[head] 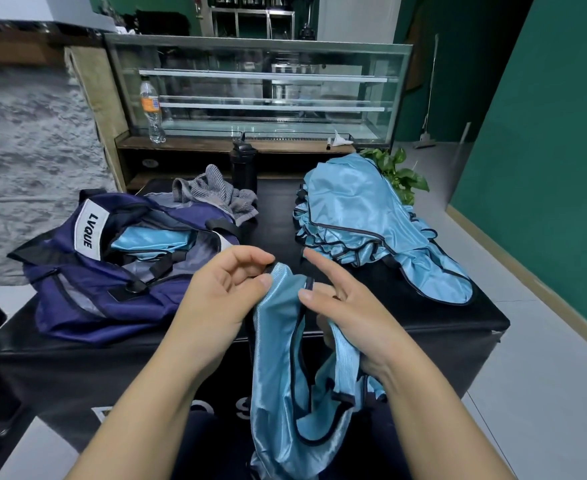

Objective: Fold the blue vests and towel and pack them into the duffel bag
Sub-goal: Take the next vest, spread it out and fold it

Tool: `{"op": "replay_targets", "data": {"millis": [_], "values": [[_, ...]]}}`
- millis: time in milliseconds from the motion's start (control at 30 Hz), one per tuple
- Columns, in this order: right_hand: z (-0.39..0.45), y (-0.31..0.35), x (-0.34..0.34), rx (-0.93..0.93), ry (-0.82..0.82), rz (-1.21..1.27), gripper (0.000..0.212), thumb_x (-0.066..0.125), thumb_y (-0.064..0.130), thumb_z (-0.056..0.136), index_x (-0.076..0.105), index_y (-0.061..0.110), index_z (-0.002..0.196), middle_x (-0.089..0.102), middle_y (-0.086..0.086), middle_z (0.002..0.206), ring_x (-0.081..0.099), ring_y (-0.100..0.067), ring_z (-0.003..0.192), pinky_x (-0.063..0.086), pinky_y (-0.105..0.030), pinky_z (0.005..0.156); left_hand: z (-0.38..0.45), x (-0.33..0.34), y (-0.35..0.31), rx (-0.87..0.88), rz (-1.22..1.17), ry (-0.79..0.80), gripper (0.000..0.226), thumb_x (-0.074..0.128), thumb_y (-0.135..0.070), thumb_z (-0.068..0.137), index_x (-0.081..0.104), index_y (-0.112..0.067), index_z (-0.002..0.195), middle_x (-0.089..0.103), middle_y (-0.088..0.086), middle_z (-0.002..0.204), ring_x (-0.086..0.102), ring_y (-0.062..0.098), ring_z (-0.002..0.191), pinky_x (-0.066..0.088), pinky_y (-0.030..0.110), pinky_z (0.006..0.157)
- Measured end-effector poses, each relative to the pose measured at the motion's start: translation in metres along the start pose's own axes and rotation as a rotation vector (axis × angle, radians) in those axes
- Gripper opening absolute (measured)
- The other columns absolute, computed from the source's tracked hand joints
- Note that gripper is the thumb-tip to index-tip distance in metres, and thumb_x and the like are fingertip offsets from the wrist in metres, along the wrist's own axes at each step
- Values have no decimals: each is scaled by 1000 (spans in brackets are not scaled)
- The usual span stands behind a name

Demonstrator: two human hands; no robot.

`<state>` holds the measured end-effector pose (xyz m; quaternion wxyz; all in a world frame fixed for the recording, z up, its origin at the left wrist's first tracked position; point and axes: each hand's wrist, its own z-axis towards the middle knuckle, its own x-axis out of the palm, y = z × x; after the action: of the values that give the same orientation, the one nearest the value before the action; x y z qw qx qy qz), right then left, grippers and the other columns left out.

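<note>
Holding one blue vest (278,341) up over the black table's (423,317) near edge, left hand (222,292) pinches a strap, right hand (340,306) grips the other. Navy duffel bag (77,289) sits open on the left, vest pile (361,220) on the right.

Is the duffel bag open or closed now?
Open. The duffel bag gapes at the top, and a folded blue vest shows inside it.
</note>
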<state>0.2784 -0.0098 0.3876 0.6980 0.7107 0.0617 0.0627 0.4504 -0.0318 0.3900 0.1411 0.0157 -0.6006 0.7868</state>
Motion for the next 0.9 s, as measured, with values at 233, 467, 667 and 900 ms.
{"op": "replay_targets", "data": {"millis": [233,467,667,900], "values": [[6,-1,3,-115,-191,180,21,68,3,83,67,21,95,67,1,80,64,-9,77,49,-14,70,-6,0,1,-48,43,214,67,44,9,60,61,-20,117,68,-6,117,60,8,113,51,17,77],[6,0,-7,-143,-312,38,15,71,8,83,61,18,77,53,-1,59,50,-14,60,47,-19,68,-10,-2,5,-134,115,168,77,47,0,63,59,-46,124,53,11,100,27,50,58,11,42,63],[3,4,-12,-89,-341,-152,25,47,11,97,68,22,94,73,14,78,66,2,78,48,-14,71,-10,-1,1,-102,96,113,77,47,1,61,61,-47,119,39,13,89,18,32,56,15,35,58],[1,8,-4,263,-148,62,48,50,54,90,53,10,73,48,7,51,38,-9,41,29,-21,49,-10,-6,4,-90,15,153,74,53,0,50,70,-41,110,64,2,88,32,28,71,29,29,60]]}}
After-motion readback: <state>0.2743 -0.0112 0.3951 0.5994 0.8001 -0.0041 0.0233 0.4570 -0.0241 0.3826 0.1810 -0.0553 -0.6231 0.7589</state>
